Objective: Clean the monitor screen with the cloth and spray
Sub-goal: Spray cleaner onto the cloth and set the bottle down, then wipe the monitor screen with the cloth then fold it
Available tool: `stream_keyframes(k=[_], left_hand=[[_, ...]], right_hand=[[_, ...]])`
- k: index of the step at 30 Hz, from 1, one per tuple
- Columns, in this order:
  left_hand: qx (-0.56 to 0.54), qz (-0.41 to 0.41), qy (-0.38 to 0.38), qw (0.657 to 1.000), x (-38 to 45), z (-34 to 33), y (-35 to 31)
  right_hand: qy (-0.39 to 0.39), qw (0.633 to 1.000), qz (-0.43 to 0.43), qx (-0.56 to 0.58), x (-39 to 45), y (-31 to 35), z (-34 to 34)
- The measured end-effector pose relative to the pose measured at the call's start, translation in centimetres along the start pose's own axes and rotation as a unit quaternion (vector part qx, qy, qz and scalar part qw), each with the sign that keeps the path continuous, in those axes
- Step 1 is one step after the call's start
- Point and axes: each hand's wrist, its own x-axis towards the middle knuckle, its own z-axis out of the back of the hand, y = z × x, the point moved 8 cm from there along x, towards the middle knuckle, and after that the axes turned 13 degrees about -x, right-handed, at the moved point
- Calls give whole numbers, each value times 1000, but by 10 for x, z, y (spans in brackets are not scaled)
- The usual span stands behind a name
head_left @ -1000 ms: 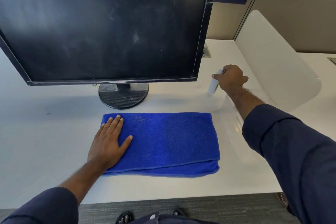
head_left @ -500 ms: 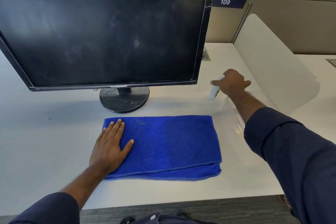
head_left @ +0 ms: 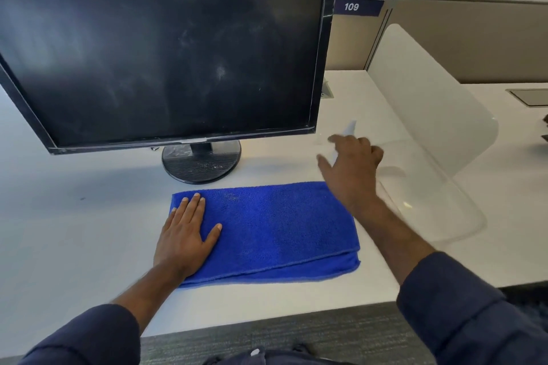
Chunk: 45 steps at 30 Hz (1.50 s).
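The black monitor [head_left: 166,47] stands on a white desk [head_left: 74,231], its dark screen smeared and dusty. A folded blue cloth [head_left: 275,225] lies in front of its round stand [head_left: 201,163]. My left hand [head_left: 185,234] rests flat on the cloth's left end, fingers apart. My right hand [head_left: 353,163] is blurred, fingers spread, just beyond the cloth's right end. A small white spray bottle [head_left: 349,129] shows behind its fingertips, faint and partly hidden. The hand does not appear to grip it.
A clear curved plastic divider [head_left: 430,115] stands right of my right hand. Beige partition walls [head_left: 474,38] with a "109" label [head_left: 351,6] close off the back. The desk's front edge [head_left: 267,317] runs just below the cloth.
My right hand lowered the spray bottle beside the monitor, opened its fingers and pulled back toward the cloth. My left hand stayed flat on the cloth.
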Motion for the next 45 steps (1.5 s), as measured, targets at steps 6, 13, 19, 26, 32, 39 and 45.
stream_keyframes(k=[6,13,19,26,32,39,45], left_hand=[[7,-3,9,1000,0,-1,0],[0,6,23,1000,6,4,-5],[-25,-87,37,995,37,19,-59],[-2,-96,128,987,71,-4,-106],[24,-51,144,988,79,-10,-105],[-66,-13,171,983,74,1,-94],[-398,146,286,859,51,3,-84]], right_hand=[[229,951,204,42,-116,36,-57],[275,917,287,31,-174,54,-71],[215,926,308,30,-186,66,-57],[124,951,282,-20,-191,66,-35],[191,972,135,18,-200,39,-36],[302,945,-100,68,-207,-3,-50],[368,854,-253,266,-211,16,-61]])
